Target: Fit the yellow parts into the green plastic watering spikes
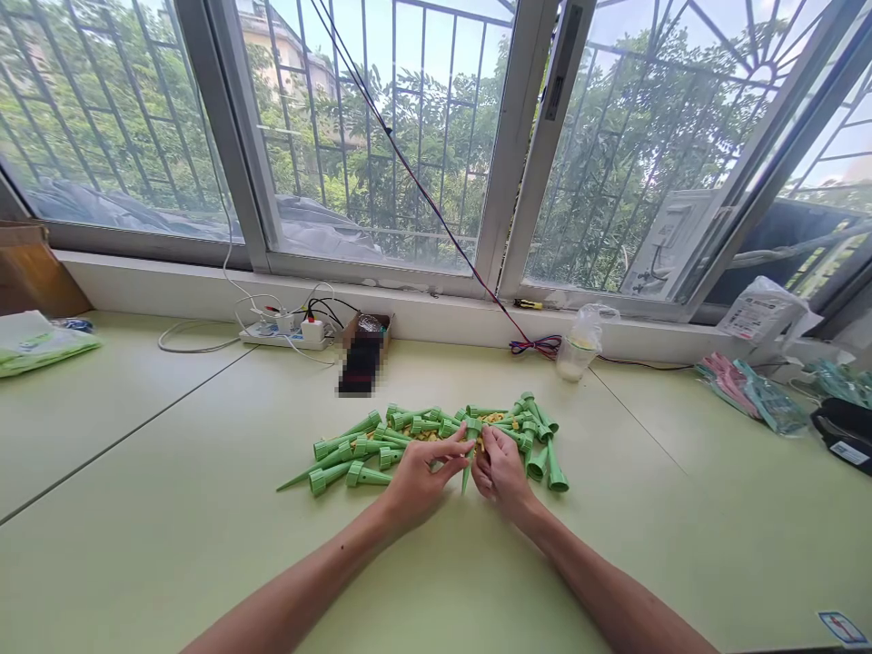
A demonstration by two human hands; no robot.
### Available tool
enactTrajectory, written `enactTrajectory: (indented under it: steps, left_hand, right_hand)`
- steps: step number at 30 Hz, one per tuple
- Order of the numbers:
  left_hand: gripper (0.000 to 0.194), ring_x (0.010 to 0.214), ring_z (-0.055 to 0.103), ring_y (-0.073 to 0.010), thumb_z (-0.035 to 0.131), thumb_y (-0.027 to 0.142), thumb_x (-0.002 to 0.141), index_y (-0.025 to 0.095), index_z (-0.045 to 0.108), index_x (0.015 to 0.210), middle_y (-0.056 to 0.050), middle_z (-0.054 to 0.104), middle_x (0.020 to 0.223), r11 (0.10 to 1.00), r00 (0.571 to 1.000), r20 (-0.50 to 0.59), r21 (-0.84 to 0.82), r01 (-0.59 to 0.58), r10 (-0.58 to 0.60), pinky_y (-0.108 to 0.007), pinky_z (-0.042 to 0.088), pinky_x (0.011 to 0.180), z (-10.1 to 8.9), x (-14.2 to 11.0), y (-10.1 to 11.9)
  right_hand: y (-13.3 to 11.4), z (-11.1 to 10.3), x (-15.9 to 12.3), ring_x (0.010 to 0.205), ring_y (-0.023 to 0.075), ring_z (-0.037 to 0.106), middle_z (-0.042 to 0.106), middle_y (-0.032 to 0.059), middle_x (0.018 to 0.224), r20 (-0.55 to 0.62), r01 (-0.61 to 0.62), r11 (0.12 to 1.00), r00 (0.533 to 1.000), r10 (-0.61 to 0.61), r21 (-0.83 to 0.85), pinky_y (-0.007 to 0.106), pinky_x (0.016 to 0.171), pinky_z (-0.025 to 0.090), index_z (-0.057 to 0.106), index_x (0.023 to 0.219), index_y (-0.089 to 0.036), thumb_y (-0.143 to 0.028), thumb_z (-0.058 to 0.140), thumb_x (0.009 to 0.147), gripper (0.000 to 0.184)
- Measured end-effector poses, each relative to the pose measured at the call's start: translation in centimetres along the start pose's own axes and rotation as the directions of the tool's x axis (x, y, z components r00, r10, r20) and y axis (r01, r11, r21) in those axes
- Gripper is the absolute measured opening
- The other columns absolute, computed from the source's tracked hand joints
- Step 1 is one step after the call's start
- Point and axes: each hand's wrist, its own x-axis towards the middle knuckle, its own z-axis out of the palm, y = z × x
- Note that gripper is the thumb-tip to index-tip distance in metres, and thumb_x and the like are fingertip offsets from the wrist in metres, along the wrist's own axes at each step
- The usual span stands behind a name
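Observation:
A green plastic plant watering spike stands point down between my two hands, its ribbed cap at the top. My left hand pinches this spike between thumb and fingertips. Close against its other side, my right hand is closed, with a small yellow plastic part showing at its fingertips. Behind both hands lies a pile of similar green spikes, pointing various ways. Small yellow parts lie scattered among them. My fingers partly hide the held spike and the yellow part.
A power strip with plugs and cables lies at the back, beside a small box with a blurred dark front. Farther right are a plastic cup, bagged items and a black pouch. Windows rise behind the table.

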Motion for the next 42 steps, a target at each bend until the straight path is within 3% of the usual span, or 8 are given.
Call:
enactTrajectory:
  steps: [5, 10, 15, 23, 27, 42]
  left_hand:
    - [0.027, 0.111, 0.064, -0.0321, 0.061, 0.027, 0.087, 0.020, 0.073, 0.111, -0.013, 0.066, 0.119, 0.999, 1.000, 0.005, 0.043, -0.016, 0.016, -0.030, 0.055, 0.068, 0.0, 0.2, 0.3]
    - [0.030, 0.080, 0.071, -0.0201, 0.059, 0.031, 0.087, 0.021, 0.071, 0.113, -0.012, 0.064, 0.127, 0.999, 0.998, -0.054, 0.001, 0.037, -0.037, -0.031, 0.058, 0.071, 0.1, 0.7, 0.6]
    - [0.037, 0.087, 0.071, -0.0210, 0.063, 0.034, 0.084, 0.020, 0.061, 0.118, -0.010, 0.070, 0.113, 0.992, 0.980, -0.156, -0.052, 0.115, -0.122, -0.034, 0.058, 0.079, 0.1, 0.9, 0.2]
    - [0.042, 0.076, 0.066, -0.0172, 0.058, 0.033, 0.086, 0.019, 0.052, 0.126, -0.004, 0.065, 0.087, 0.991, 0.976, -0.167, -0.031, 0.133, -0.136, -0.029, 0.056, 0.069, 0.1, 1.0, -0.2]
    - [0.047, 0.073, 0.064, -0.0149, 0.054, 0.032, 0.088, 0.020, 0.048, 0.133, -0.003, 0.061, 0.087, 0.990, 0.982, -0.136, -0.063, 0.124, -0.132, -0.026, 0.054, 0.064, 0.0, 1.0, -0.4]
    - [0.046, 0.056, 0.056, -0.0119, 0.059, 0.035, 0.082, 0.013, 0.059, 0.123, -0.001, 0.059, 0.075, 0.971, 0.970, -0.108, -0.121, 0.205, -0.218, -0.023, 0.047, 0.052, -0.1, 0.8, 0.2]
  right_hand:
    - [-0.3, 0.0, 0.0, 0.028, 0.0041, 0.026, 0.031, -0.0138, 0.040, 0.012, -0.046, 0.998, 0.999, 0.045, 0.048, 0.014, 0.023, 0.020, 0.035, 0.069, -0.024, -0.063, 0.067, 0.075, 0.051]
    - [0.0, 0.1, 0.4, 0.030, 0.0054, 0.031, 0.032, -0.0127, 0.043, -0.021, 0.026, 0.998, 0.999, -0.025, 0.060, 0.015, 0.024, 0.023, 0.036, 0.071, -0.024, -0.060, 0.064, 0.080, 0.046]
    - [0.5, 0.2, 0.5, 0.031, 0.0071, 0.038, 0.036, -0.0128, 0.044, 0.030, 0.076, 0.997, 0.997, -0.075, -0.009, 0.017, 0.026, 0.032, 0.037, 0.074, -0.024, -0.059, 0.061, 0.083, 0.044]
    - [0.1, 0.2, 0.2, 0.039, 0.0094, 0.048, 0.048, -0.0083, 0.053, 0.155, 0.078, 0.993, 0.986, -0.063, -0.092, 0.020, 0.032, 0.039, 0.046, 0.081, -0.021, -0.051, 0.062, 0.085, 0.034]
    - [0.3, 0.0, 0.5, 0.038, 0.0093, 0.048, 0.050, -0.0067, 0.054, 0.166, 0.049, 0.990, 0.986, -0.026, -0.131, 0.020, 0.031, 0.038, 0.048, 0.077, -0.021, -0.052, 0.062, 0.084, 0.035]
    - [0.8, -0.4, 0.4, 0.034, 0.0081, 0.043, 0.041, -0.0087, 0.049, 0.220, 0.116, 0.970, 0.973, -0.067, -0.215, 0.018, 0.027, 0.032, 0.045, 0.067, -0.021, -0.051, 0.061, 0.085, 0.038]
